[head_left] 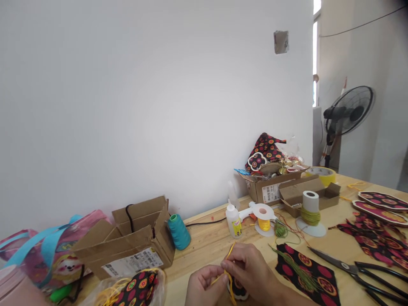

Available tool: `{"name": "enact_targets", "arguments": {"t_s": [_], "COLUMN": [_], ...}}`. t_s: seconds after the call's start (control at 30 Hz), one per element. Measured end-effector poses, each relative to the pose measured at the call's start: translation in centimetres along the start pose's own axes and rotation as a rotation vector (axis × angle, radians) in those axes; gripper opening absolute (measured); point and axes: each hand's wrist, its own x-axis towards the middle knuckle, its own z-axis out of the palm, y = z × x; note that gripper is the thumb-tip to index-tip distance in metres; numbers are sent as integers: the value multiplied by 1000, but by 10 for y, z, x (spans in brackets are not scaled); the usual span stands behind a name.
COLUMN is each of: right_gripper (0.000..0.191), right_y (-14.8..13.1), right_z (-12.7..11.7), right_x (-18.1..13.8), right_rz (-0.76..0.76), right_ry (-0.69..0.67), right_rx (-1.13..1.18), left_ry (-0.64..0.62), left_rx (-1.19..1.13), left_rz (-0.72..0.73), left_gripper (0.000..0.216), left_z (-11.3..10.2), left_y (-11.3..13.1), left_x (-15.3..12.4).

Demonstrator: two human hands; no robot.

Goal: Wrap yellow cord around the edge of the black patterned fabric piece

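Yellow cord [230, 251] runs between the pinched fingertips of my left hand [204, 285] and my right hand [250, 272], which meet low in the middle of the view. Beneath them, partly covered by the fingers, shows a dark patterned piece with a pale scalloped edge [239, 292]; whether the cord is joined to it I cannot tell. To the right of my right hand lies a black cloth with red and orange circles [325, 272], and a bundle of green cord [301, 272] rests on it. Large black-handled scissors [347, 267] lie beyond the cloth.
A glue bottle [234, 221], a yellow thread spool [264, 223] and a green cord spool [310, 214] stand behind my hands. Left are a teal thread cone [179, 231], an open cardboard box [134, 242] and a pink bag [63, 250]. A filled box [267, 189] stands against the wall.
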Motion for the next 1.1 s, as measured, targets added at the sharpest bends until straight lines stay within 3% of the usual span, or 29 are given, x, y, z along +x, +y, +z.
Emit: {"name": "enact_targets", "arguments": {"t_s": [0.23, 0.5, 0.57, 0.7, 0.77, 0.83, 0.97, 1.1], "right_gripper": [27, 32, 37, 28, 15, 15, 21, 26], "right_y": [-2, 7, 7, -4, -9, -9, 0, 2], "right_z": [-4, -3, -8, -22, -24, -21, -8, 0], "right_x": [0, 2, 4, 6, 5, 3, 1, 4], "right_rz": [0, 57, 54, -120, -228, -256, -7, 304], "right_ry": [18, -9, 42, 185, 118, -5, -132, -207], "right_rx": [-11, 32, 28, 2, 7, 3, 104, 555], "left_ry": [126, 106, 125, 138, 113, 88, 133, 184], "left_rx": [218, 184, 125, 108, 125, 127, 140, 153], "left_rz": [178, 105, 59, 43, 70, 92, 109, 111], "left_gripper": [13, 24, 27, 26, 27, 28, 23, 20], "left_z": [1, -2, -4, -6, -6, -7, -9, -8], "left_y": [9, 6, 5, 6, 5, 4, 4, 8], "left_x": [-3, -1, -1, 0, 0, 0, 1, 0]}}
